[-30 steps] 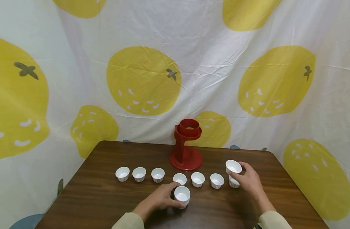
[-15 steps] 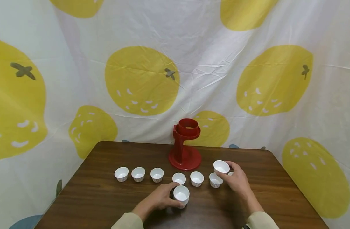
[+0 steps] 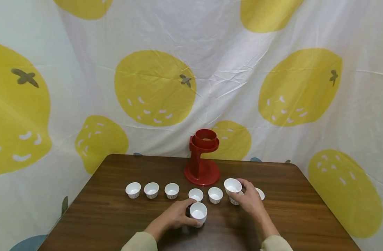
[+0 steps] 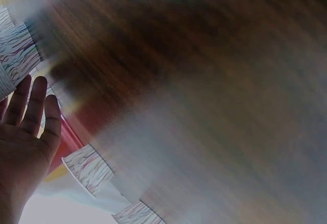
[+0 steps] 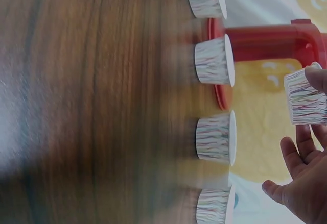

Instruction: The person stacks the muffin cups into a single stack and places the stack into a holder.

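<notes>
My left hand (image 3: 179,214) grips a white paper baking cup (image 3: 198,211) at the table's middle, in front of the row. It looks taller than a single cup, so others may be nested in it. In the left wrist view its side (image 4: 19,50) has thin coloured wavy lines. My right hand (image 3: 249,199) pinches another baking cup (image 3: 233,186) between thumb and fingers, raised above the right part of the row. That held cup (image 5: 301,101) is off the table in the right wrist view. It partly hides a standing cup (image 3: 235,201) behind it.
Several more baking cups (image 3: 215,195) stand spaced in a row across the brown wooden table (image 3: 116,223). Behind the row rises a red stand (image 3: 196,164) with a round base and a ring-shaped top. A lemon-print cloth (image 3: 226,87) hangs behind the table.
My right hand has moved left with its cup, from above the rightmost standing cup to above its left neighbour. The rightmost cup now shows beside the hand. The left hand stays put.
</notes>
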Demonstrator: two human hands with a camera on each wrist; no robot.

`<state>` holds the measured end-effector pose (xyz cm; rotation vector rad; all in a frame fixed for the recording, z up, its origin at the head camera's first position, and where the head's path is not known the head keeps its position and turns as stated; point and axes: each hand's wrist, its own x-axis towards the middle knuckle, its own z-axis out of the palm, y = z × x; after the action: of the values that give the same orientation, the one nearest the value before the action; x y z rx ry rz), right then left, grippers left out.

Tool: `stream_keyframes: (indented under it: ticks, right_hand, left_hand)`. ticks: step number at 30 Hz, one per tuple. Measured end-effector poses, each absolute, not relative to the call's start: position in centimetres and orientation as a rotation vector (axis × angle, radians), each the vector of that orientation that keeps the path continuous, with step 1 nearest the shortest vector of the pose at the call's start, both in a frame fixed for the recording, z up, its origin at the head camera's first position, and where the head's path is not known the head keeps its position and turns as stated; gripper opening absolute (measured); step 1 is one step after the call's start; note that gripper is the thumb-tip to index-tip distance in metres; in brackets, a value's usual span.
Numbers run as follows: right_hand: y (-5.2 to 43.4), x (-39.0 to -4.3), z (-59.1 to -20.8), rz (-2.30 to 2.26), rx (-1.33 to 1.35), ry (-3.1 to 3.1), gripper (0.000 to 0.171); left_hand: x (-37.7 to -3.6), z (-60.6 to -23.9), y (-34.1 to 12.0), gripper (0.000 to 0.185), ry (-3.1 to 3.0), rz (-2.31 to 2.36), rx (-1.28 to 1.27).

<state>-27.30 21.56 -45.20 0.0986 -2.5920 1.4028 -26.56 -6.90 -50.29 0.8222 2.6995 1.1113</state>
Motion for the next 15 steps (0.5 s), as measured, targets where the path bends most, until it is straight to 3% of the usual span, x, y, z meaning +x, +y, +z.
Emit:
stream_keyframes:
  ticks: [15]
  right_hand:
    - [19.1,-26.4,-45.5,1.394,0.124,-2.601,0.063]
  left_hand:
    - [-26.4,-50.2,-7.0,0.067,2.704,1.109,0.795]
